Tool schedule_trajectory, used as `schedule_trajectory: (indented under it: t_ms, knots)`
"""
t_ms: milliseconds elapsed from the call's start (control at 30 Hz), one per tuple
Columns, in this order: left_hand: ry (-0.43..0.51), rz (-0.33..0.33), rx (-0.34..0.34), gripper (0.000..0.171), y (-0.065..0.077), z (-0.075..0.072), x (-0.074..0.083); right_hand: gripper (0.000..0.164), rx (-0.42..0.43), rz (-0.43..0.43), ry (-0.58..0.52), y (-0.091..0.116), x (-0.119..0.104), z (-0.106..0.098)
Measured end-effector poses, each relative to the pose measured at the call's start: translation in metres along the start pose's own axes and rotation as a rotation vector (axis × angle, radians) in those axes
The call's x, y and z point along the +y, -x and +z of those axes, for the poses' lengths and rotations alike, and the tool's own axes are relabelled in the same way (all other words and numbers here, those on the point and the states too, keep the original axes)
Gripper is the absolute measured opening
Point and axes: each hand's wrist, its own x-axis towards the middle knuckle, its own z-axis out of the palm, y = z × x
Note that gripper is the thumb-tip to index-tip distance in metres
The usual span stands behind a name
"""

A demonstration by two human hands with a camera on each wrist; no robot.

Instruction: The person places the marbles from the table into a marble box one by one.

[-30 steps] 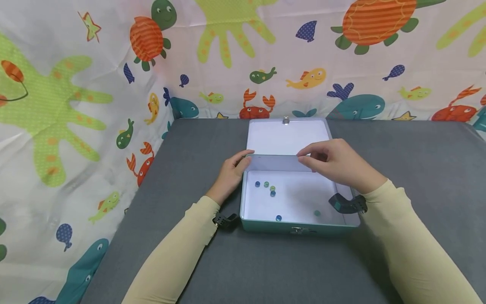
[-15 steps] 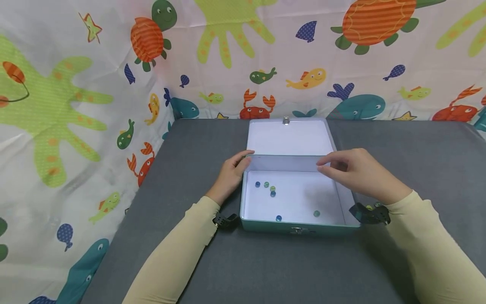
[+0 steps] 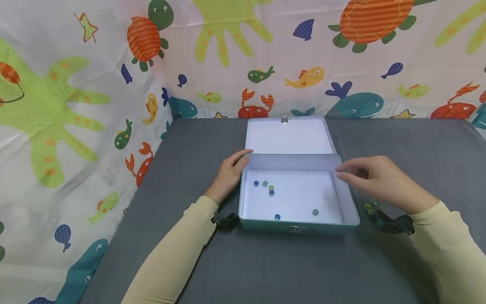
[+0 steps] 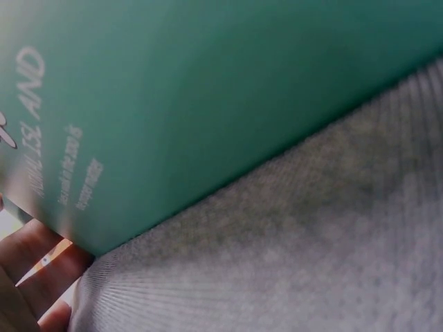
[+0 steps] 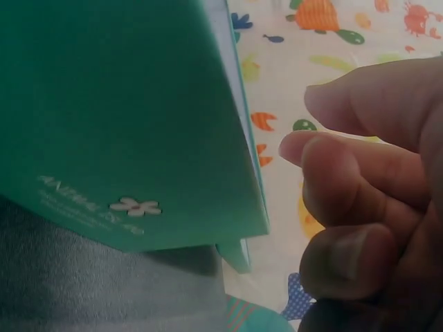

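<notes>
Along the box [image 3: 298, 227], wrist views only, lettering [image 4: 32, 123], perhaps "ANIMAL"

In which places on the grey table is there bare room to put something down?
Bare table lies in front of the box, between the left sleeve and right sleeve; beyond the right hand, right of the open lid; and left of the left hand, up to the printed cloth. It is crowded right of the box, where loose marbles lie beside the right wristband.

Two hands [image 3: 227, 172], one box [image 3: 319, 228], six inner marbles [image 3: 271, 193], at least two outer marbles [image 3: 376, 203]
</notes>
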Motion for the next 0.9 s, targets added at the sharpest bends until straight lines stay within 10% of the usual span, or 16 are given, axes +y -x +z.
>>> schedule_trajectory:
  t_ms: [900]
  knots:
    - [0.016,0.005,0.009,0.041,-0.001,0.001,-0.002,0.021,-0.038,0.029,0.036,0.028,0.038,0.001]
